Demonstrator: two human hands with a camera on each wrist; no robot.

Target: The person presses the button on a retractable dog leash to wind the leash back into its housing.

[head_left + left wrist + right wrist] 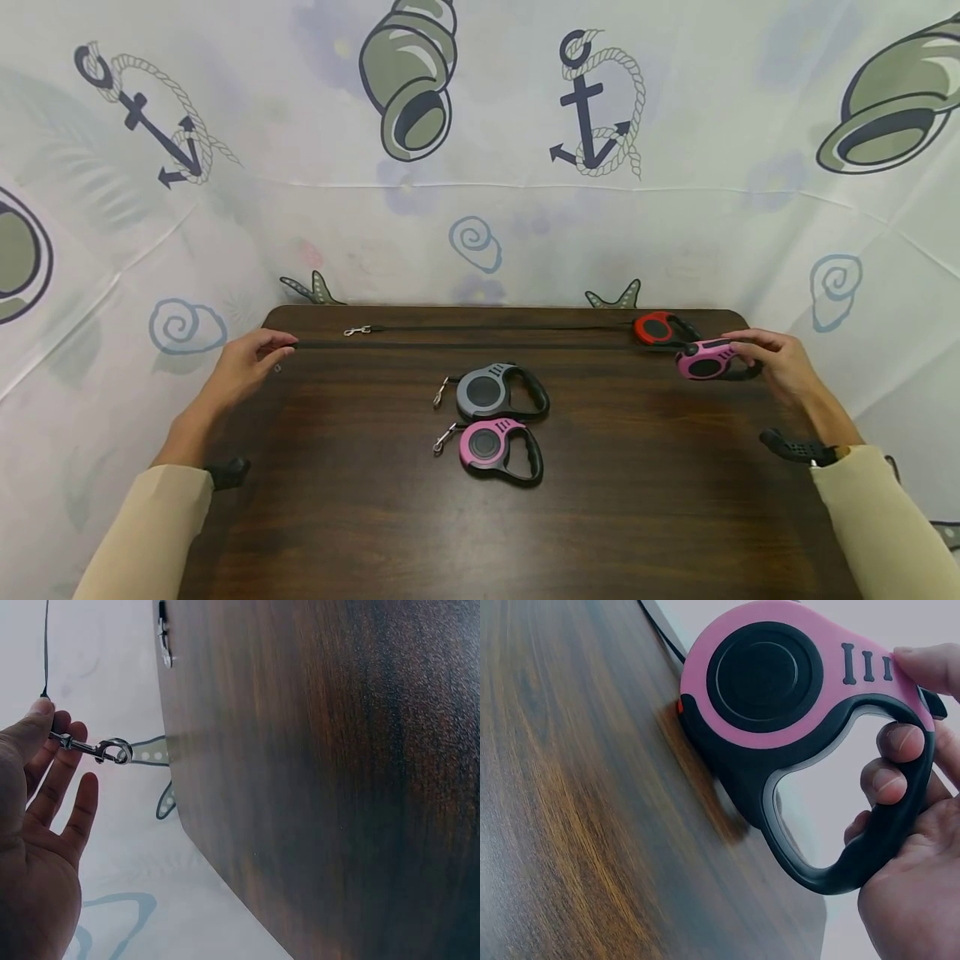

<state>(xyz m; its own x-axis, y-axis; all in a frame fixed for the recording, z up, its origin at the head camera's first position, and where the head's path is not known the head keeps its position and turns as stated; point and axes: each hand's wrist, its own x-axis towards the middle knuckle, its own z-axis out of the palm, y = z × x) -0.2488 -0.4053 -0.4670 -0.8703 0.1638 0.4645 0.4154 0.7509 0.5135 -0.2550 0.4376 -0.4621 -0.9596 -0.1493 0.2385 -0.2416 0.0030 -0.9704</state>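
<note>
At the table's right, my right hand grips a pink and black retractable dog leash by its handle. In the right wrist view, fingers curl through the handle loop and the thumb lies along the pink casing. Its black cord runs taut across the table's far side to my left hand. There the thumb and fingers pinch the cord's end just behind the metal snap hook, which points away from the palm. A red and black retractable leash lies just behind the held one.
The red leash's cord lies drawn out along the far edge, ending in a snap hook. Mid-table rest a grey retractable leash and a second pink one, hooks to the left. A patterned cloth hangs behind the wooden table.
</note>
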